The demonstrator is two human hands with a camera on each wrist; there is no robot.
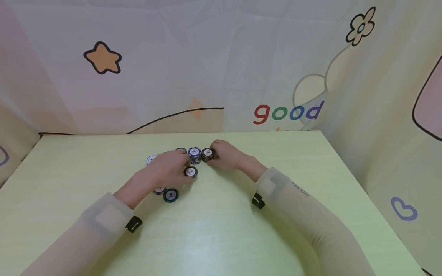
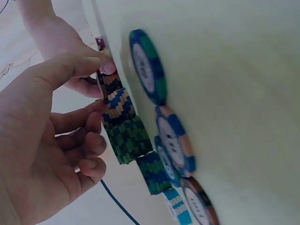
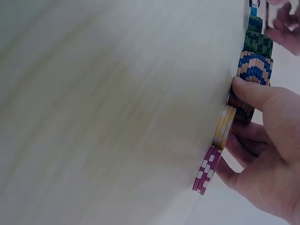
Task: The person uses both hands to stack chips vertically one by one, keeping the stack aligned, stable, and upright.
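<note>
My left hand (image 1: 167, 168) pinches a black poker chip (image 1: 190, 171) marked 100, above the table just in front of the chip stacks. Thumb and fingers of my right hand (image 1: 228, 155) grip a dark stack of chips (image 1: 207, 154), its top chip also marked 100. Directly left of that stack stands a taller blue and peach stack (image 1: 195, 154). A green stack (image 2: 129, 139) and a blue-green stack (image 2: 154, 172) continue the row, partly hidden by the left hand in the head view. Short yellow (image 3: 225, 126) and purple (image 3: 207, 169) stacks stand beside my right fingers.
Several loose chips lie in front of the row, among them a dark green and blue chip (image 1: 170, 195) and a blue and peach one (image 2: 176, 139). A light blue stack (image 2: 177, 206) stands farther left. A printed cloth (image 1: 207, 69) hangs behind the table (image 1: 221, 237).
</note>
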